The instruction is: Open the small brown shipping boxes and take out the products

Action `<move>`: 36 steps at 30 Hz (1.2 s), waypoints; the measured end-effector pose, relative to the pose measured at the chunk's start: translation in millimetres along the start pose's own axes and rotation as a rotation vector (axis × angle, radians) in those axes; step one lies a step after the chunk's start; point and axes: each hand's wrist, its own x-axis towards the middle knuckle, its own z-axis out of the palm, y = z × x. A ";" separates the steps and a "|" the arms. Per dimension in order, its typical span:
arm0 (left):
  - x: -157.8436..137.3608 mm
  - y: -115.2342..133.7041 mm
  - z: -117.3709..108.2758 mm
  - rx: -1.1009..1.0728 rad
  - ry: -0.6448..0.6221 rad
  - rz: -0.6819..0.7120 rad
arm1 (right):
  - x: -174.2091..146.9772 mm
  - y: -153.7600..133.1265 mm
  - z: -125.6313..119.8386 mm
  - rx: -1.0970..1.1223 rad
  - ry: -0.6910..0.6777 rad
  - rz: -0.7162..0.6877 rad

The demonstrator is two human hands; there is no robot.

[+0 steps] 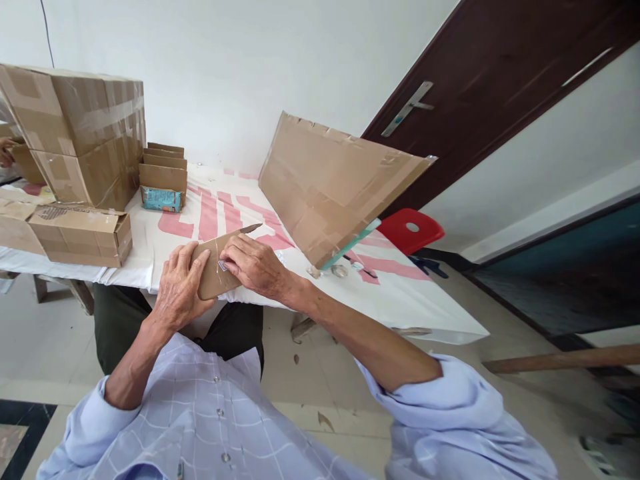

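Observation:
My left hand (pixel 183 283) grips a small brown cardboard piece (pixel 214 277) over the near edge of the table, thumb on top and fingers round its left side. From the right, my right hand (pixel 255 267) bends over the same cardboard with its fingertips pinched together. A small shiny, clear-looking scrap (pixel 223 265) shows at those fingertips; whether it is tape is too small to tell. Past the cardboard's far end a dark narrow tip (pixel 251 228) sticks out, its kind unclear.
A large cardboard sheet (pixel 340 187) leans up at the table's right. Taped cartons (pixel 95 133) are stacked at left, beside open cardboard boxes (pixel 163 177) with a blue packet (pixel 161 199). A red plastic seat (pixel 413 231) stands behind. At far left another person's hand (pixel 6 152) shows.

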 end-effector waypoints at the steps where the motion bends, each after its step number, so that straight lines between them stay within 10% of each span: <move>1: 0.0 -0.2 0.0 0.001 -0.001 0.000 | 0.2 0.3 -0.1 0.009 0.009 0.000; 36: 0.4 1.1 -1.6 -0.016 -0.009 0.004 | -9.2 -5.6 -1.0 0.031 0.013 0.001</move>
